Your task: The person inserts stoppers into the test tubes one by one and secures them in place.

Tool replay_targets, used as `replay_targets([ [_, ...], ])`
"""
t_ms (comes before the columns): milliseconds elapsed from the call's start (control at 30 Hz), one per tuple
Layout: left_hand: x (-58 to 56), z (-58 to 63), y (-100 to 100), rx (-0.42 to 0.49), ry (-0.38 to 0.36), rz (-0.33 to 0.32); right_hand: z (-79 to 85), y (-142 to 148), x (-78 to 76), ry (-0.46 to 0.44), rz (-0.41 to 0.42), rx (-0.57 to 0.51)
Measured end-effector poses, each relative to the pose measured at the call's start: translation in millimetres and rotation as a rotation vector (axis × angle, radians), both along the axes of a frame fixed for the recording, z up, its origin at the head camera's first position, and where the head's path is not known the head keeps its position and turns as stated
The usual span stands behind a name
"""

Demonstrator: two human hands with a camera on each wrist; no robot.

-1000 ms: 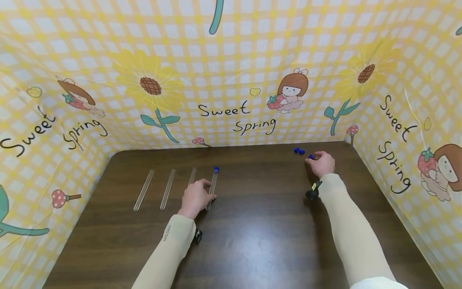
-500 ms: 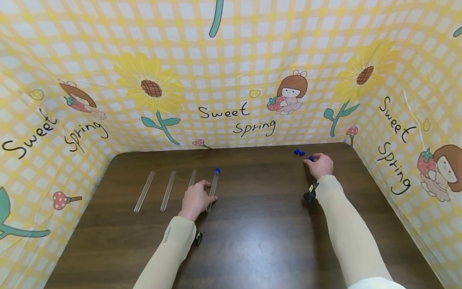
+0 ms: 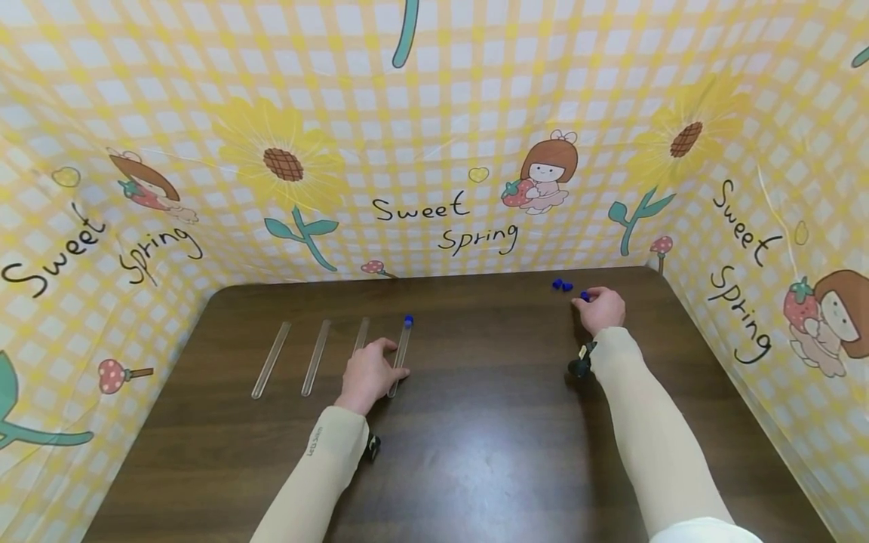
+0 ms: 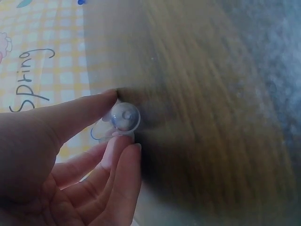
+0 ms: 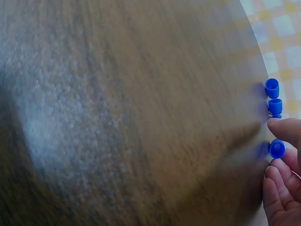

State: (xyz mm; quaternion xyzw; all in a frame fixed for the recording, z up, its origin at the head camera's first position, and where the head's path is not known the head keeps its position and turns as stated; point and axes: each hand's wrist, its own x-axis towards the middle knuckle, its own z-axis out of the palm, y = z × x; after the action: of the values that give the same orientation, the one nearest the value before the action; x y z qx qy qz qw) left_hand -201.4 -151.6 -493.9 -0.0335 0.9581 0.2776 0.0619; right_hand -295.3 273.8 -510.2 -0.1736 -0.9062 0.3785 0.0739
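In the head view, my left hand (image 3: 368,373) grips a clear glass test tube (image 3: 404,343) between thumb and fingers; a blue cap (image 3: 408,320) sits on its far end. The left wrist view looks at the rounded end of this test tube (image 4: 126,117), with the thumb above and fingers below. At the table's far right, my right hand (image 3: 603,309) is at a loose blue cap (image 3: 584,296). From the right wrist, that cap (image 5: 277,149) appears between thumb and fingertips, which stand apart around it.
Uncapped test tubes lie in a row to the left: one at the end (image 3: 271,360), another beside it (image 3: 316,358), and one partly hidden behind my left hand (image 3: 363,332). Two more blue caps (image 3: 563,285) lie near the back edge of the brown table (image 3: 489,422). Checked cloth (image 3: 434,136) surrounds it.
My right wrist has shifted slightly to the left while the fingers stay at the loose cap. My left hand and the capped test tube keep their place.
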Motion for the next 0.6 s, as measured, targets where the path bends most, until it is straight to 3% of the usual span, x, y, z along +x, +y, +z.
replay_targets([
  [233, -0.4, -0.3, -0.9, 0.004, 0.001, 0.001, 0.1, -0.1, 1.2, -0.011, -0.035, -0.034],
  [600, -1.2, 0.3, -0.6, 0.009, -0.001, -0.008, 1.7, 1.6, 2.3, -0.021, -0.021, -0.032],
])
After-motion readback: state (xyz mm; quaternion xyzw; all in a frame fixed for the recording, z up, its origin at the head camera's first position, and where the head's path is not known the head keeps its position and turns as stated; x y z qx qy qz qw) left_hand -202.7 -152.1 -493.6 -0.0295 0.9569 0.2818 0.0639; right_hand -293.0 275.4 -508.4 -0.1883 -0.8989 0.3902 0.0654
